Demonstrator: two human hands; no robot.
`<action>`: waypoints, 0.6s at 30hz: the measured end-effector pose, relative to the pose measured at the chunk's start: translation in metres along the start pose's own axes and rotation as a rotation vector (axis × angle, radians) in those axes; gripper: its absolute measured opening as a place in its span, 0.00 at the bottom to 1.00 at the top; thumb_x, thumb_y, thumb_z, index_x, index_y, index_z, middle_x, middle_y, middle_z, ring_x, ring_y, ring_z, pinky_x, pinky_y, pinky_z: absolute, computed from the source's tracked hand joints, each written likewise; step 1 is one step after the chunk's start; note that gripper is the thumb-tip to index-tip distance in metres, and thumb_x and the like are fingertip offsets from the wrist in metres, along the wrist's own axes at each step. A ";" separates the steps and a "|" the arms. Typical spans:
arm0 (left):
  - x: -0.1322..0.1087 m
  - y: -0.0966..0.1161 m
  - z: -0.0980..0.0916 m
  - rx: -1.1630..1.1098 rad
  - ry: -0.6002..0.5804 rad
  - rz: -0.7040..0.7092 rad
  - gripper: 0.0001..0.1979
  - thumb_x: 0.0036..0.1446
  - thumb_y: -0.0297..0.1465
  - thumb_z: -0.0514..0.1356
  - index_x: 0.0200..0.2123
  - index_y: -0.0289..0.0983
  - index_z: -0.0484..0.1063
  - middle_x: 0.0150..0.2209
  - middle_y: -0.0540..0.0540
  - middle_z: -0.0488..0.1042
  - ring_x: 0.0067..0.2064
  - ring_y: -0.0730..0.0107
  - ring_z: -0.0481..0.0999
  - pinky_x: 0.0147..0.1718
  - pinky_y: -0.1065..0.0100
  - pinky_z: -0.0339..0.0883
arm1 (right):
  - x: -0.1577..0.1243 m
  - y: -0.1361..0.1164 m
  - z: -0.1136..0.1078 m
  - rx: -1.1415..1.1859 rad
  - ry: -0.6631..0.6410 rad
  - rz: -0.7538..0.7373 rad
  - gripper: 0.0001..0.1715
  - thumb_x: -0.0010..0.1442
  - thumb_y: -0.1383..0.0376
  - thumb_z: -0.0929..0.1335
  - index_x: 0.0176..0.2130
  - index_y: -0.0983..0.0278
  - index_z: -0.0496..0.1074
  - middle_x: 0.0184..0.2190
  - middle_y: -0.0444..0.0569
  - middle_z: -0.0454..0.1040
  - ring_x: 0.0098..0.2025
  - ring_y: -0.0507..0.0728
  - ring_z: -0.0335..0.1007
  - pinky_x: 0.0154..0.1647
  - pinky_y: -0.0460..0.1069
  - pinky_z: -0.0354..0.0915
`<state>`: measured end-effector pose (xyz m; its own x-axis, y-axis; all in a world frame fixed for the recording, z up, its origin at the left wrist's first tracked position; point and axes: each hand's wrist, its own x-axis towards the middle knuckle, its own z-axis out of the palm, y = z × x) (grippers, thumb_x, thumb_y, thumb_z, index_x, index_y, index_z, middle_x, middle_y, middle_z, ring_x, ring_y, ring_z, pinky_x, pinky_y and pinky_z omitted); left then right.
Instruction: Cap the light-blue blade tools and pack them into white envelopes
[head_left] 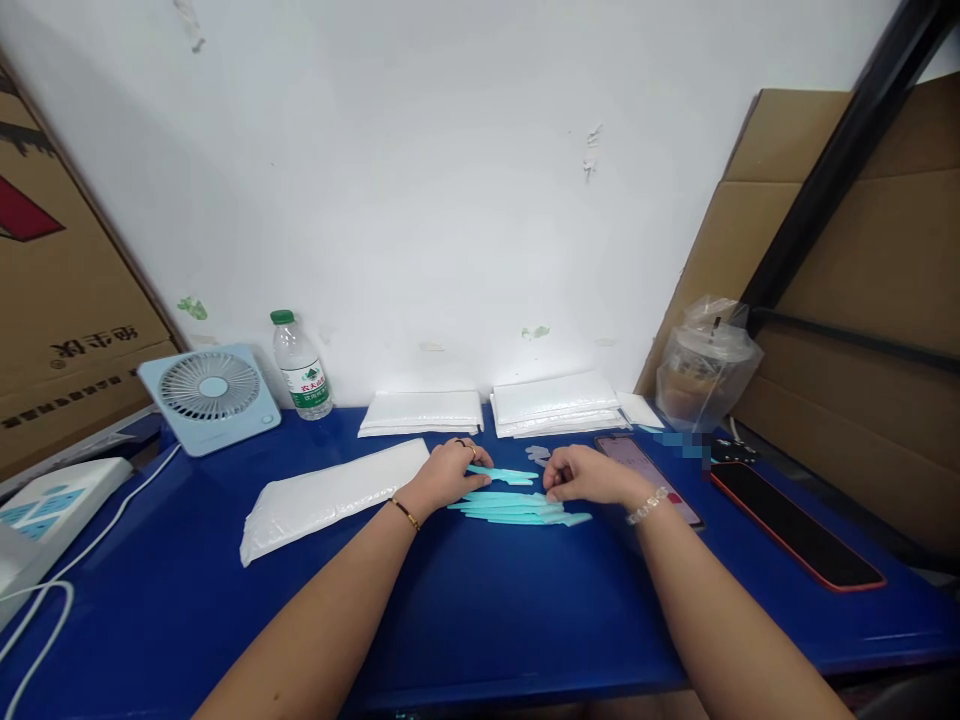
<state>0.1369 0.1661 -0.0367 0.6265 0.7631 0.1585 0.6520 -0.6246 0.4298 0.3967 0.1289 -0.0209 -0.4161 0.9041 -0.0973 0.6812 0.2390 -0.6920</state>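
Note:
Several slim turquoise sticks that look like eyebrow razors (514, 508) lie side by side on the blue table (487, 610). Just behind that row, my left hand (456, 472) pinches the left end of another one or two razors (514, 476). My right hand (581, 474) is at the right ends of the razors, fingers curled and pressed together; whatever is between them is hidden. Small translucent pieces (538, 455) lie beside its fingertips. A white padded envelope (330, 500) lies flat to the left of my left hand.
Stacks of white padded envelopes (555, 403) lie along the wall. At left stand a blue fan (210, 390), a water bottle (301, 370) and a white power strip (56, 510) with cables. Right are a phone (652, 475), a red-edged phone (799, 525) and a bagged drink cup (701, 375).

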 end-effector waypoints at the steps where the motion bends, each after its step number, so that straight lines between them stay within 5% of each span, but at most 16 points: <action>1: 0.000 0.001 0.000 0.005 -0.019 -0.003 0.11 0.52 0.37 0.60 0.39 0.43 0.74 0.39 0.49 0.73 0.43 0.64 0.70 0.39 0.69 0.62 | -0.001 -0.002 0.001 -0.013 -0.040 -0.003 0.10 0.45 0.61 0.73 0.29 0.65 0.75 0.25 0.47 0.73 0.26 0.53 0.67 0.25 0.46 0.60; 18: 0.000 0.016 -0.006 -0.129 -0.038 -0.077 0.12 0.53 0.40 0.56 0.31 0.39 0.75 0.29 0.49 0.75 0.30 0.71 0.70 0.26 0.72 0.58 | 0.007 0.002 0.006 0.089 0.098 -0.073 0.12 0.54 0.57 0.68 0.30 0.65 0.71 0.25 0.44 0.69 0.27 0.51 0.63 0.28 0.45 0.59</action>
<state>0.1451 0.1574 -0.0248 0.5940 0.7997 0.0879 0.6404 -0.5361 0.5500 0.3915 0.1339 -0.0269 -0.3986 0.9168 0.0233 0.5930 0.2771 -0.7560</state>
